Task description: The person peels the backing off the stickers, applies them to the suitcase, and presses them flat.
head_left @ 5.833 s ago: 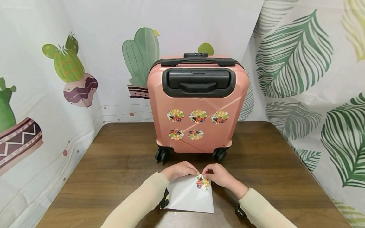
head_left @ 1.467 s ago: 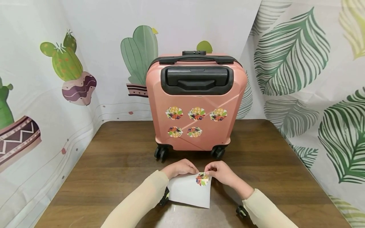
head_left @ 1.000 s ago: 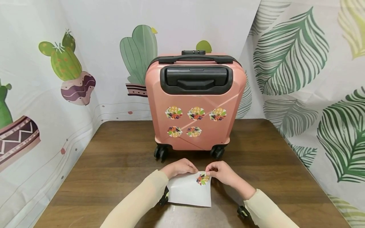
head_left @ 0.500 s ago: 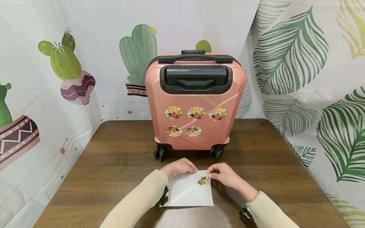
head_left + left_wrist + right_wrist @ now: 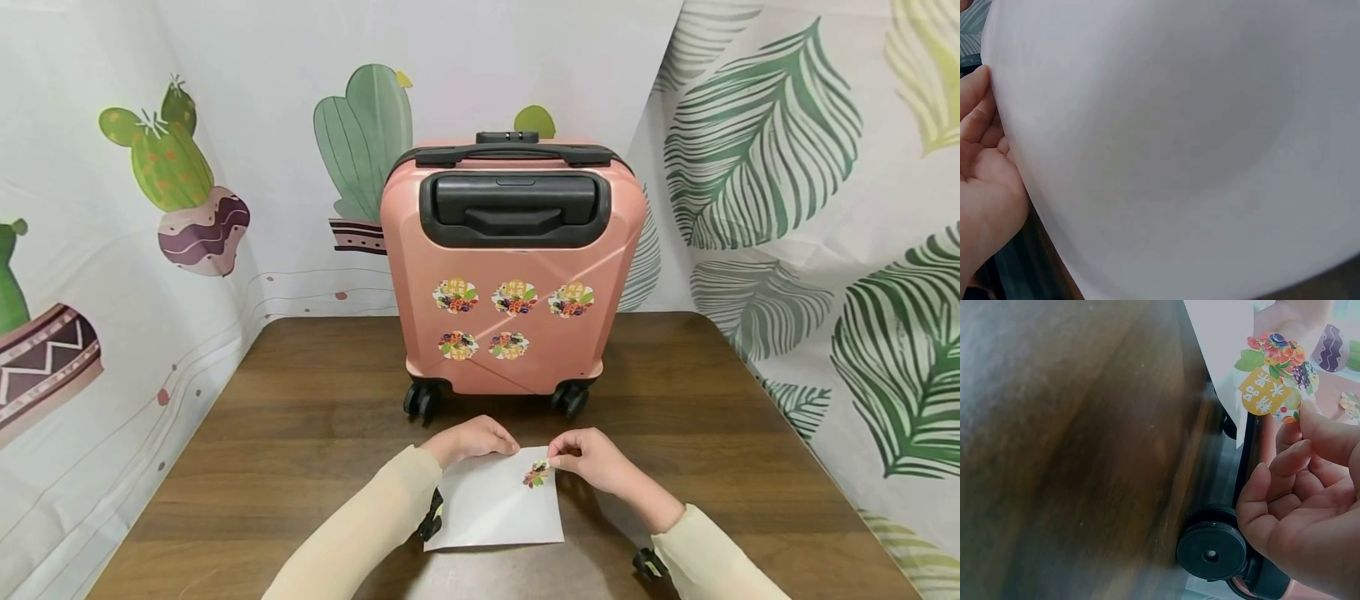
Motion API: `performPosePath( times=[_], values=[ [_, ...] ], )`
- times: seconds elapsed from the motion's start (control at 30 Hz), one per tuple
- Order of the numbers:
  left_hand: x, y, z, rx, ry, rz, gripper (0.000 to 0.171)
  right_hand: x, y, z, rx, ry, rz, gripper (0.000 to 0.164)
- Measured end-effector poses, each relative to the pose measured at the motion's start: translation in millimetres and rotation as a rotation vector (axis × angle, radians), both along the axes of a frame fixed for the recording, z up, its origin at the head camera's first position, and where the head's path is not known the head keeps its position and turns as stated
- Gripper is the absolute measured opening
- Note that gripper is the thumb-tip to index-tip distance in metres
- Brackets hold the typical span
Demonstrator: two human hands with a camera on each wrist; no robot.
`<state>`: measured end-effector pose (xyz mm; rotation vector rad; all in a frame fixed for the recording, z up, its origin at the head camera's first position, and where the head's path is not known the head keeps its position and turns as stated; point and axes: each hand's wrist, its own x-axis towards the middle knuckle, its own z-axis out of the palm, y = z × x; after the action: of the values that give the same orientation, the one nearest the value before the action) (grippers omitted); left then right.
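Note:
A white backing sheet [image 5: 495,508] is held above the table in front of the suitcase. My left hand [image 5: 478,439] pinches its upper edge; in the left wrist view the sheet [image 5: 1172,150] fills most of the picture, with the left hand [image 5: 991,169] along its edge. My right hand [image 5: 588,458] pinches the edge of a round fruit sticker [image 5: 536,474] between thumb and forefinger. In the right wrist view the sticker [image 5: 1275,378] shows berries, green leaves and yellow lettering, and the right hand [image 5: 1310,481] grips its rim. Whether the sticker still touches the sheet is hard to tell.
A pink suitcase [image 5: 517,325] with a black handle stands upright on the brown wooden table [image 5: 315,433]. Several fruit stickers are on its front, three in the upper row and two in the lower. Its black wheel [image 5: 1213,550] is near my right hand. Patterned cloth [image 5: 262,167] hangs behind.
The right hand has moved slightly right and toward me, drawing the sticker up, so it looks narrower and curled. The left hand keeps its hold; the sheet has tilted a little.

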<state>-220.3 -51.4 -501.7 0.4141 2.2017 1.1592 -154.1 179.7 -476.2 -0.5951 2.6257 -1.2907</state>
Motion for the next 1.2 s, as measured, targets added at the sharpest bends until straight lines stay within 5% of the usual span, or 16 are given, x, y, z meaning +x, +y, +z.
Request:
performPosePath(
  times=[1.2],
  values=[
    [5.2,0,3.1,-0.013,-0.024,0.036,0.023,-2.2,13,23.3,-0.005,0.023,-0.120,0.005]
  ],
)
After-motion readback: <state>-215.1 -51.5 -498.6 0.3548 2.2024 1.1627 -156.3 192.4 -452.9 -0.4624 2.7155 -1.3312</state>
